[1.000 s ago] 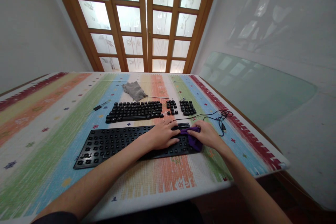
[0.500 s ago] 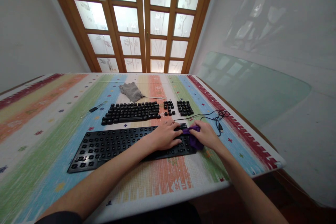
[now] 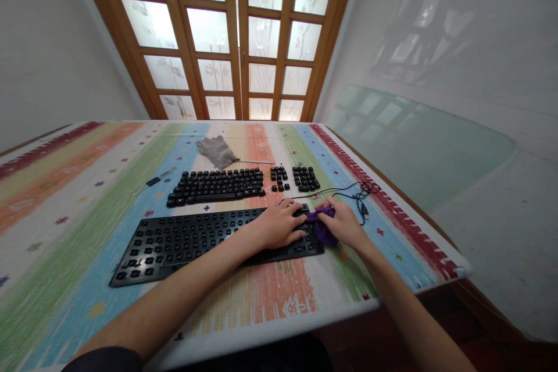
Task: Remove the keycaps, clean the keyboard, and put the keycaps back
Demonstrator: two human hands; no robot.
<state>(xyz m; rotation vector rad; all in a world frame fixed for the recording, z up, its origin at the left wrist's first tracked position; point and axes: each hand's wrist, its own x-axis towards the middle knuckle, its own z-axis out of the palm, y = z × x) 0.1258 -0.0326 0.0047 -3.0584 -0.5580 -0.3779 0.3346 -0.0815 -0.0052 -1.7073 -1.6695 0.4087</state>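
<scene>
A black keyboard (image 3: 192, 244) with its keycaps off lies across the table, bare switch posts showing. My left hand (image 3: 281, 224) rests flat over its right part, fingers spread and thumb apart, hiding the keys beneath. The fingertips meet the edge of a purple cloth (image 3: 326, 233). My right hand (image 3: 342, 221) pinches that cloth at the keyboard's right end, and part of it hangs below the fingers. Beyond the keyboard, loose black keycaps (image 3: 215, 185) stand in rows, with smaller groups of keycaps (image 3: 306, 179) further right.
A grey knitted cloth (image 3: 217, 152) lies behind the keycaps, with a thin rod beside it. A small black-handled wire tool (image 3: 153, 181) is at left. The black USB cable (image 3: 364, 189) coils at right. A striped tablecloth (image 3: 100, 209) covers the table; a wall (image 3: 501, 203) rises beyond its right edge.
Both hands remain at the keyboard's right end. My right hand and the purple cloth have shifted very slightly; the view has moved a little. Other things stay put.
</scene>
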